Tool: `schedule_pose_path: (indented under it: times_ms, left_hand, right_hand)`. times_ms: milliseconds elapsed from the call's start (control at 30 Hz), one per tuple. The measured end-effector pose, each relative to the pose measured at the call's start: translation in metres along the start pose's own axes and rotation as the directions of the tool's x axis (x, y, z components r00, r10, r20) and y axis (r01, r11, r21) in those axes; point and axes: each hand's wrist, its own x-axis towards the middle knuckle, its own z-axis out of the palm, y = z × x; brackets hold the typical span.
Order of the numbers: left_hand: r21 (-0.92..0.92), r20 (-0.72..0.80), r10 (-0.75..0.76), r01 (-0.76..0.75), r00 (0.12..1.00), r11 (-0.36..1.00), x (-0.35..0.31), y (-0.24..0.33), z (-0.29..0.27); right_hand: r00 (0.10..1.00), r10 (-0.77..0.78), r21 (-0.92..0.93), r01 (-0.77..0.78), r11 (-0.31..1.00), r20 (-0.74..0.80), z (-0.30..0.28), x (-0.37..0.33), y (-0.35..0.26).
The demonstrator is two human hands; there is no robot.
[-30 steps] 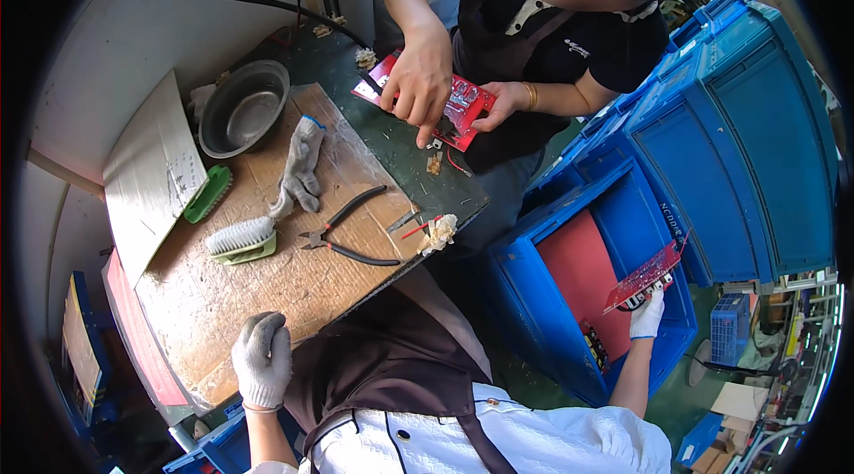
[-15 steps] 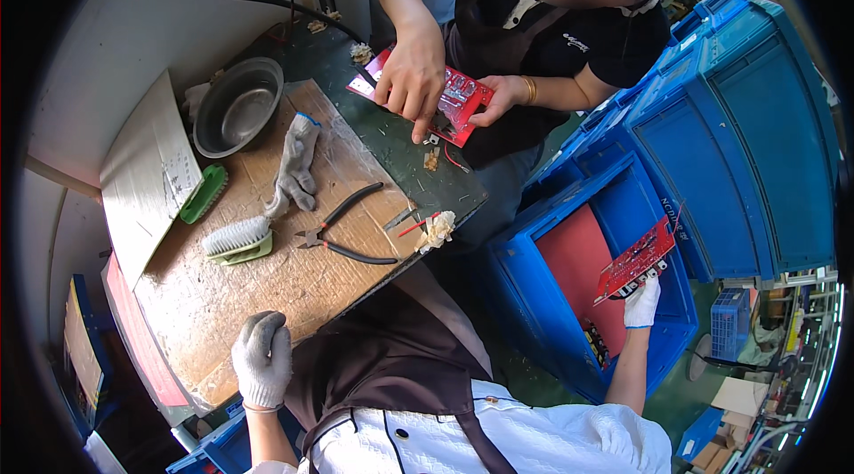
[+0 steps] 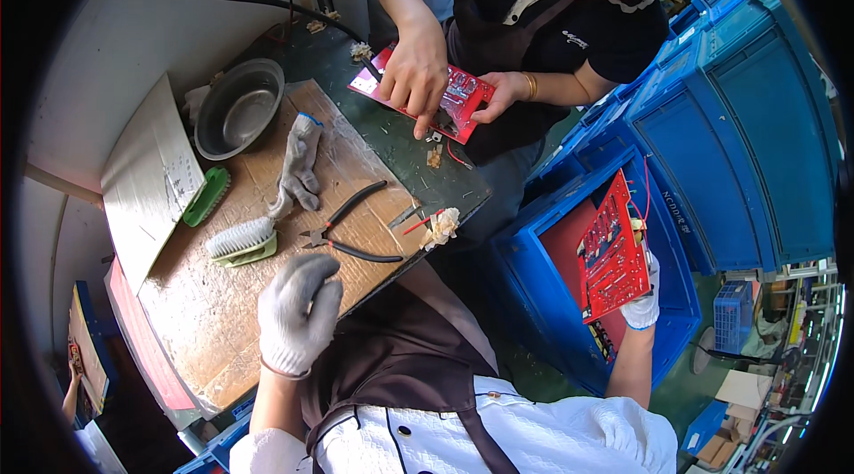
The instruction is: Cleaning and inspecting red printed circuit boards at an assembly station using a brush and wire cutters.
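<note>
A person's gloved left hand [image 3: 299, 314] lies at the near edge of the bench [image 3: 464, 191], fingers curled toward the thumb; whether it closes on anything cannot be told. To the right, the gloved right hand [image 3: 644, 309] grips a red circuit board [image 3: 612, 252] by its lower right edge, the board steeply tilted over the mouth of a blue bin [image 3: 525, 318], near the bin's far wall. A gap separates the bin from the bench's right edge, and the person's lap fills part of it.

Beyond the left hand, a stretch of cardboard sheet [image 3: 213, 323] runs up to a white-bristled brush [image 3: 245, 238]. Cutting pliers [image 3: 324, 232] lie with handles splayed, one ending near the bench edge. Farther back are a grey glove [image 3: 301, 158], a green brush [image 3: 207, 196] against a cardboard flap [image 3: 151, 185], and a metal bowl [image 3: 242, 114].

Across the far corner, a co-worker [image 3: 569, 38] holds a second red board [image 3: 463, 102] over the bench's edge. Stacked blue crates [image 3: 694, 136] rise directly behind the bin, closing off that side.
</note>
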Motion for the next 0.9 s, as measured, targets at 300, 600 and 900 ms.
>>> schedule_pose_path:
  times_ms: [300, 600, 900]
  left_hand:
    - [-0.799, 0.214, -0.57, 0.478, 0.793, 0.365, 0.125, -0.037, 0.053]
    - [-0.675, 0.014, -0.469, 0.354, 0.883, 0.647, 0.177, -0.055, 0.085]
    - [-0.775, 0.203, -0.609, 0.506, 0.766, 0.378, 0.242, -0.101, 0.108]
  right_hand:
    - [0.979, 0.093, -0.445, -0.167, 0.88, -0.184, -0.003, 0.001, 0.054]
    - [0.861, 0.494, -0.811, -0.374, 0.45, -0.123, 0.03, -0.006, 0.142]
    - [0.987, 0.081, -0.712, -0.154, 0.685, -0.136, 0.051, 0.082, 0.039]
